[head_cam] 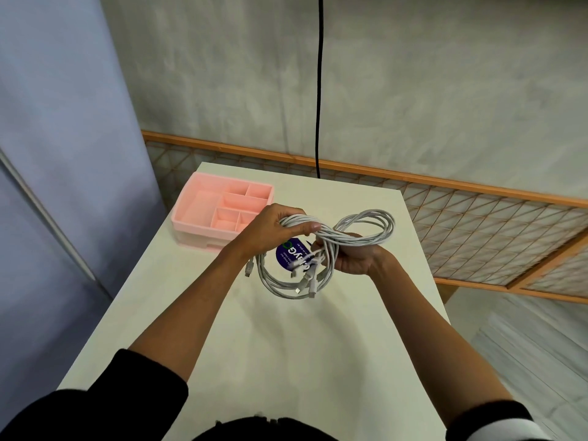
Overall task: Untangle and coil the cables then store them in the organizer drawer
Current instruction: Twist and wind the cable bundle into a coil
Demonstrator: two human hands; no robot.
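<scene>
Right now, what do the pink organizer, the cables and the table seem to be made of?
Organizer: likely moulded plastic, matte pink, thin even walls.
Cables: probably a smooth plastic or rubbery white sheath; they bend in soft loops.
Table: smooth off-white top, perhaps laminate or painted board; unclear.

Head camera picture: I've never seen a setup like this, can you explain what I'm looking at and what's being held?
There is no machine here. A person wears a camera on the head, and it looks down at their own arms. The left hand and right hand together grip a bundle of white cables, looped roughly like a figure eight, above a white table. On the table are a pink organizer at the far left and a blue sticker under the cables. A black cord hangs by the wall behind.
</scene>
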